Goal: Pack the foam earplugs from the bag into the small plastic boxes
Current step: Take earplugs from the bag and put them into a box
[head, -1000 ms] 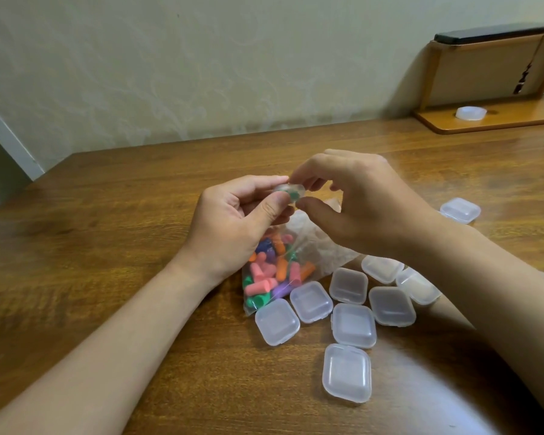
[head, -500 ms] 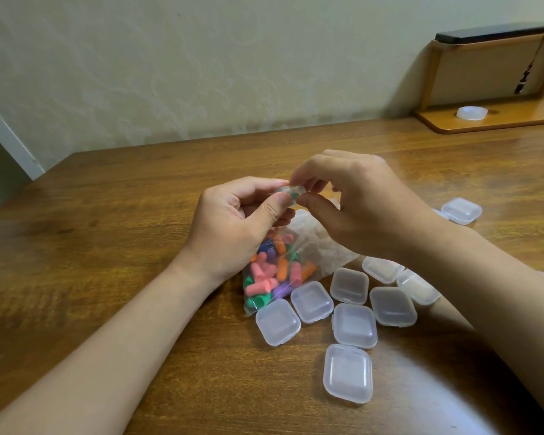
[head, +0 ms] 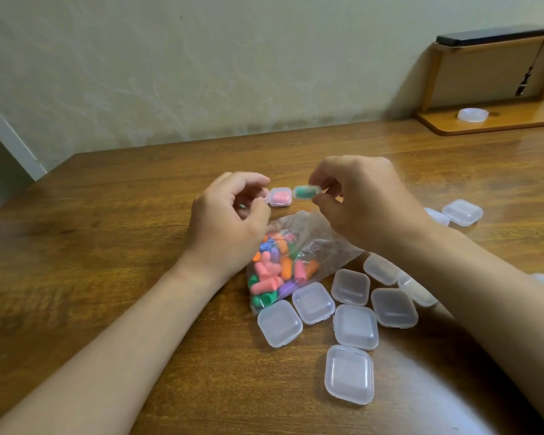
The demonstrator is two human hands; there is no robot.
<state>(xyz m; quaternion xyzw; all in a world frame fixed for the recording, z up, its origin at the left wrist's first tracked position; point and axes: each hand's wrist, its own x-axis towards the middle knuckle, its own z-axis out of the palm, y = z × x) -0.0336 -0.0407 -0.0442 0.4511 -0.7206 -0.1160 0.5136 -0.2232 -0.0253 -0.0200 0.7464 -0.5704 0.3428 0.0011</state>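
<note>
My right hand (head: 361,202) pinches a small clear plastic box (head: 307,192) with green earplugs inside, held above the table. Just left of it a closed box with pink earplugs (head: 279,196) lies on the wood. My left hand (head: 230,224) hovers beside them with fingers loosely curled, holding nothing I can see. Below both hands lies the clear bag (head: 296,262) of coloured foam earplugs. Several empty closed boxes (head: 355,326) are clustered in front of the bag.
The wooden table (head: 107,246) meets a pale wall at the back. Two more boxes (head: 462,212) lie at the right. A wooden shelf (head: 490,120) with a white lid and a dark device on top stands in the back right corner.
My left hand let go of the green-filled box and drew back left. My right hand now holds that box alone, and the pink-filled box has come into view.
</note>
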